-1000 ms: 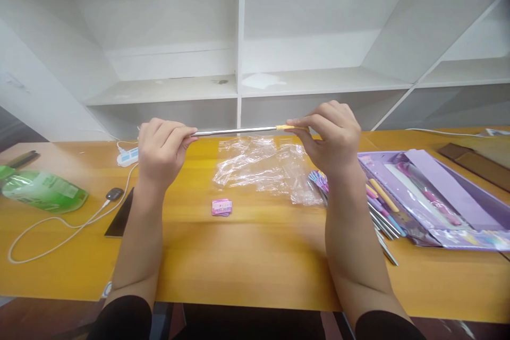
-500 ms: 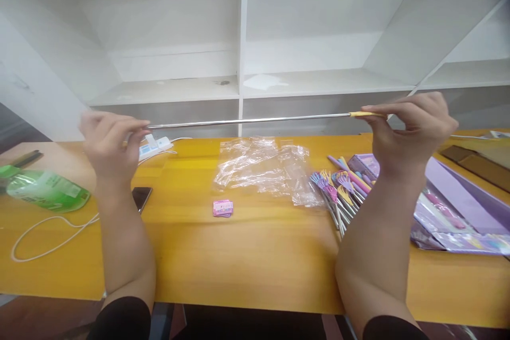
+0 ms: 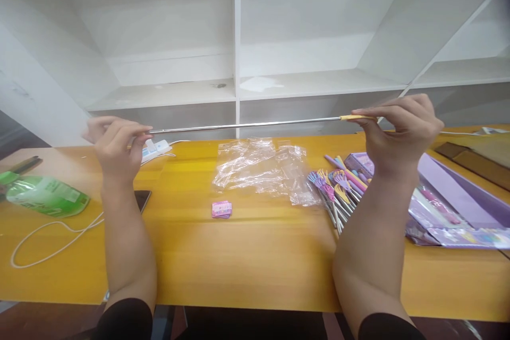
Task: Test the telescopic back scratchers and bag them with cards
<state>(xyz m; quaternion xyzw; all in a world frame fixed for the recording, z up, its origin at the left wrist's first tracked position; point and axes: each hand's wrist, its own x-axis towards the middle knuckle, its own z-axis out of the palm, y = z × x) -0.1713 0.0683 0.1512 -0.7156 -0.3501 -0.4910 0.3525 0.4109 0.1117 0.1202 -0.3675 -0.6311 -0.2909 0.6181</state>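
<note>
Wooden table (image 3: pixel 239 260), clear plastic (image 3: pixel 258 167) on top; silver rod (image 3: pixel 247 125) above, left hand (image 3: pixel 117 147) and right hand (image 3: pixel 404 130) pinching its ends

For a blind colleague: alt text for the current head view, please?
A left hand and right hand hold opposite ends of a thin metal rod, the right pinching its yellow end, over a wooden table. On it lie clear plastic wrappers, pink cards and colorful-tipped metal rods.
</note>
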